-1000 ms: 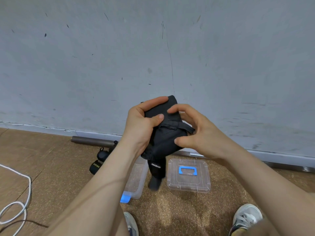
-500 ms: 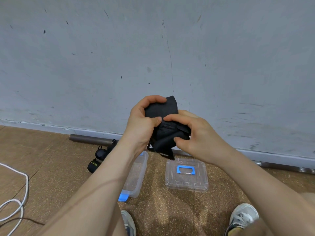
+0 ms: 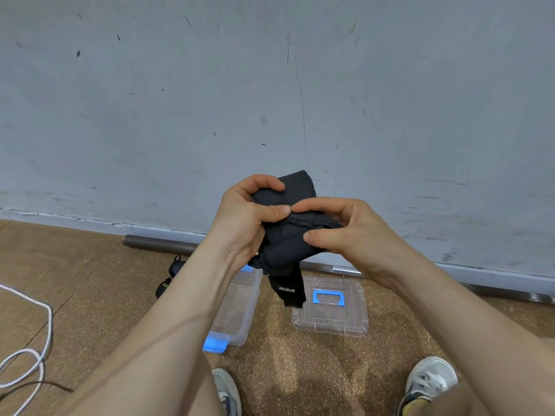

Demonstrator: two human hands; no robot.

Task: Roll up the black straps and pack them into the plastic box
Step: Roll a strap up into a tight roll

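Our left hand [image 3: 243, 223] curls round the rolled black strap [image 3: 288, 244], thumb pressed on top. Our right hand [image 3: 345, 232] pinches the outer wrap, forefinger meeting that thumb. A second ago the right fingers stood wider and the tail [image 3: 289, 288] hung longer, so we judge the roll nearly finished. The cloth looks soft, matte and thickly bunched. Below it the clear plastic box [image 3: 237, 307] stands uncovered, its blue-handled lid [image 3: 330, 313] alongside.
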